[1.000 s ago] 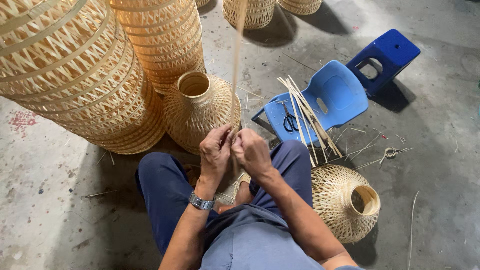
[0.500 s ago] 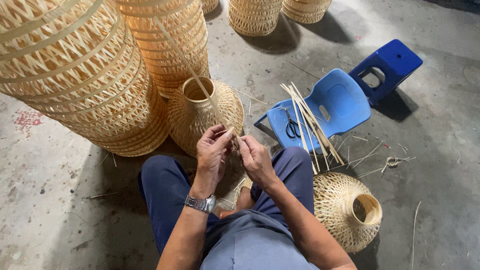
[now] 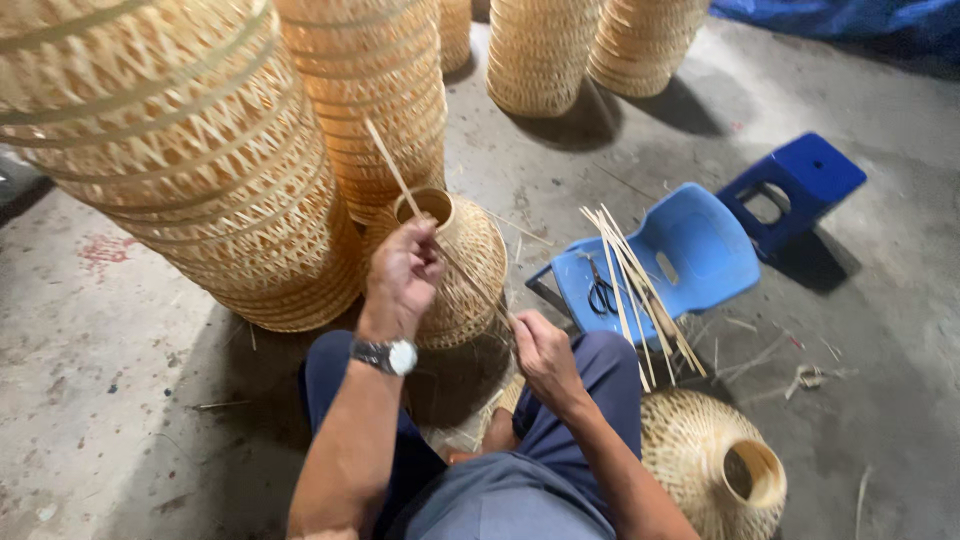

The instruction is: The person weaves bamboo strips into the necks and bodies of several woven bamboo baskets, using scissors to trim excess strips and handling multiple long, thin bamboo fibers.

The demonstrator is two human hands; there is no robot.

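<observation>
the left hand (image 3: pixel 402 275) has its grip closed around a thin, flat bamboo strip (image 3: pixel 395 172) that slants up past the stacks; the right hand (image 3: pixel 540 345) pinches the strip's lower end just beside a small woven bamboo basket (image 3: pixel 468 262), round-bellied with a narrow smooth collar, standing on the floor before the knees. a second such basket (image 3: pixel 705 462) lies tipped by the right leg. tall stacks of open-lattice woven shades (image 3: pixel 190 160) rise at left, pale gold and ribbed. a glossy blue plastic chair (image 3: pixel 690 255) carries loose strips (image 3: pixel 630 280) and scissors (image 3: pixel 601 293); a blue stool (image 3: pixel 800 185) stands beyond it. the concrete floor (image 3: pixel 120 340) is grey, stained and gritty.
</observation>
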